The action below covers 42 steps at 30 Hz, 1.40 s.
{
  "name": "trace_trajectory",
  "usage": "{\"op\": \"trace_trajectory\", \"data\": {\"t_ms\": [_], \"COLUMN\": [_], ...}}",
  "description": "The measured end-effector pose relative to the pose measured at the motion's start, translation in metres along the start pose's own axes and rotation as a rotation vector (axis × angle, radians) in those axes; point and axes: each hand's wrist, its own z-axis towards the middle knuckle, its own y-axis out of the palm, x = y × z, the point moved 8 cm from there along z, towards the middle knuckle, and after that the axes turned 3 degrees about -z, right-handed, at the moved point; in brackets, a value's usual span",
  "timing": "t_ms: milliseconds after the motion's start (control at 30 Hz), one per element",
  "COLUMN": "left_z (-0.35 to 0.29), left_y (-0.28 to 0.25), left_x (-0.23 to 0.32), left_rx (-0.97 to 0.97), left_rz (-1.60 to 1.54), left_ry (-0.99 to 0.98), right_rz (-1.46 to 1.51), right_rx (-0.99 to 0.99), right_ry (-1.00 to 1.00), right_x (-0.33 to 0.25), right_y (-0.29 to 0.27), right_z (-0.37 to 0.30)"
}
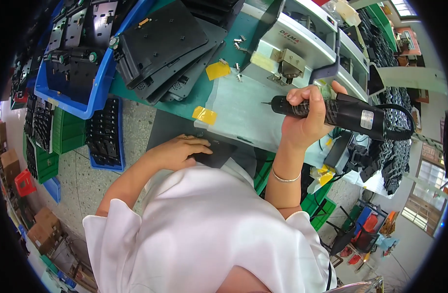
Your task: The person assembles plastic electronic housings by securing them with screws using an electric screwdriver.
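Note:
My right hand is wrapped round a black electric screwdriver, held up above the table's right side. Its thin bit points left, and a cord loops from its back end. With fingers stretched out, my left hand lies on a flat dark panel at the table's near edge, close to my body. Part of that panel is hidden by the hand and my white top. Between the hands spreads a pale sheet on the green tabletop, with yellow tape pieces stuck along its left side.
Black panels are stacked at the far left of the table, beside a blue bin of black parts. Small metal pieces lie near a white machine. Crates stand at floor level on the left.

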Motion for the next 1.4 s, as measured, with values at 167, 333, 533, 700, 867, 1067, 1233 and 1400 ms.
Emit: {"op": "trace_trajectory", "data": {"t_ms": [167, 333, 533, 700, 867, 1067, 1233, 1400], "left_z": [0.011, -0.004, -0.113, -0.143, -0.03, 0.049, 0.039, -0.031], "left_y": [0.015, 0.004, -0.115, -0.238, -0.247, -0.224, -0.24, -0.309], "left_x": [0.026, 0.065, 0.18, 0.235, 0.267, 0.266, 0.287, 0.209], "left_rx": [0.13, 0.341, 0.805, 1.11, 0.586, 0.227, 0.641, 0.952], "left_rz": [0.357, 0.457, -0.058, 0.141, 0.877, 1.011, 1.128, 0.33], "left_ry": [0.015, 0.065, 0.263, 0.481, 0.344, 0.372, 0.725, 0.095], "right_rz": [0.038, 0.058, 0.117, 0.299, 0.403, 0.126, 0.215, 0.293], "right_rx": [0.006, 0.06, 0.089, -0.195, -0.526, -0.42, -0.163, -0.074], "right_ry": [-0.026, 0.026, 0.048, 0.203, 0.355, 0.355, 0.406, 0.26], "right_x": [-0.012, -0.025, -0.043, -0.032, -0.043, -0.037, -0.021, -0.025], "right_y": [-0.016, -0.034, -0.042, 0.003, 0.084, 0.104, 0.096, 0.09], "right_z": [-0.011, -0.028, -0.031, -0.033, -0.047, -0.043, -0.035, -0.02]}}
